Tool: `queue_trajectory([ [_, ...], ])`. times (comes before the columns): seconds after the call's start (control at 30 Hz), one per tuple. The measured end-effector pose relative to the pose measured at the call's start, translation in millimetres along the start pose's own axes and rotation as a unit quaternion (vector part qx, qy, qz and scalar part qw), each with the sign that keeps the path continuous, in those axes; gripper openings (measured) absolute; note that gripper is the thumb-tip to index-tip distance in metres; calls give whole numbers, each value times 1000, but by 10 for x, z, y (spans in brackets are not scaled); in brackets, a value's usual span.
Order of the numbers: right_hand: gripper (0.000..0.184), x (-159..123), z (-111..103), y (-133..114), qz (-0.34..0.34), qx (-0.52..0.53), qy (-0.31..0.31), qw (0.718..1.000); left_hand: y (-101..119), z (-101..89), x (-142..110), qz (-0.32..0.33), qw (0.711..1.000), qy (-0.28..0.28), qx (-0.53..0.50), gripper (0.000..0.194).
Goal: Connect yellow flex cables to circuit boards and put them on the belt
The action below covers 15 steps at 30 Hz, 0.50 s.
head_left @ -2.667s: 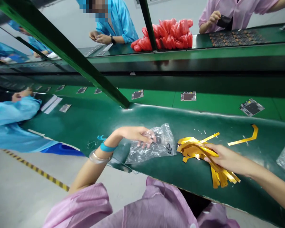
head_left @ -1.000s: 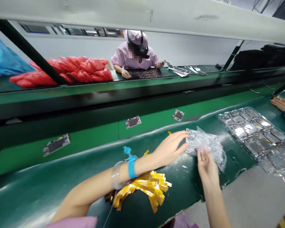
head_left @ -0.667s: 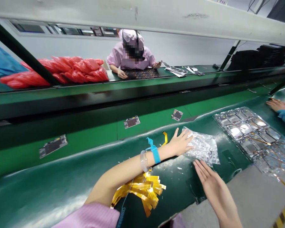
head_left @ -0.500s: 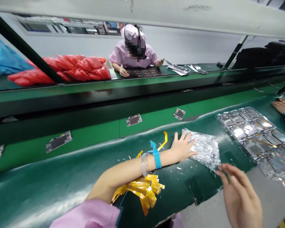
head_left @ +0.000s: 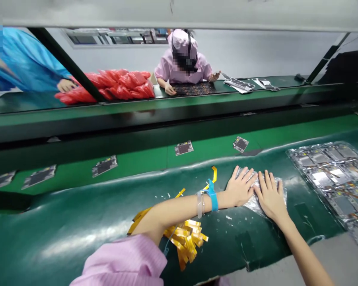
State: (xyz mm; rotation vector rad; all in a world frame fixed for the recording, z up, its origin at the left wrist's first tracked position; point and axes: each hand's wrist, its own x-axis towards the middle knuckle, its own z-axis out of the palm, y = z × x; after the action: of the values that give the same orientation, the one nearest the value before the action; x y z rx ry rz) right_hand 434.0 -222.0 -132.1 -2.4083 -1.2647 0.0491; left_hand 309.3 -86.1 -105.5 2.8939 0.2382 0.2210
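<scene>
A clear plastic bag [head_left: 282,190] lies flat on the dark green mat [head_left: 77,230]. My left hand [head_left: 240,186] and my right hand [head_left: 271,195] both rest palm down on the bag, side by side, fingers stretched out and spread. A blue strap and a clear bangle sit on my left wrist. A heap of yellow flex strips [head_left: 185,236] lies on the mat under my left forearm. One single yellow strip [head_left: 212,176] lies just behind my left wrist.
Trays of shiny bagged boards [head_left: 331,171] lie at the right. Circuit boards [head_left: 183,148] ride the lighter green belt beyond the mat. Across the line sit red bags [head_left: 119,84], a person in pink and a person in blue. The mat's front edge drops off to the floor.
The view swung from the left bag to one at the right. My left hand pressed that bag flat. My right hand lifted off, then came back down on it beside the left.
</scene>
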Motion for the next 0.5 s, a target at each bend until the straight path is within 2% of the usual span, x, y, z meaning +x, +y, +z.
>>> queue_trajectory([
  [0.1, 73, 99, -88, 82, 22, 63, -6, 998, -49, -189, 148, -19, 987, -86, -134, 62],
  [0.17, 68, 206, -235, 187, 47, 122, -10, 991, -217, -413, 299, -27, 970, -122, -209, 61],
  [0.2, 65, 254, -334, 246, 59, 157, -10, 986, -347, -546, 368, -34, 966, -120, -227, 57],
  [0.3, 58, 322, -658, 389, 87, 242, 1, 966, -879, -957, 445, -105, 968, -54, -222, 47],
  [0.37, 46, 301, -814, 415, 129, 281, 28, 951, -1284, -1171, 344, -184, 963, -6, -199, 47],
  [0.43, 38, 258, -872, 383, 150, 305, 63, 939, -1653, -1292, 139, -270, 949, 30, -162, 50],
  [0.5, 36, 228, -840, 318, 139, 335, 96, 927, -1930, -1322, -100, -341, 930, 38, -130, 68],
])
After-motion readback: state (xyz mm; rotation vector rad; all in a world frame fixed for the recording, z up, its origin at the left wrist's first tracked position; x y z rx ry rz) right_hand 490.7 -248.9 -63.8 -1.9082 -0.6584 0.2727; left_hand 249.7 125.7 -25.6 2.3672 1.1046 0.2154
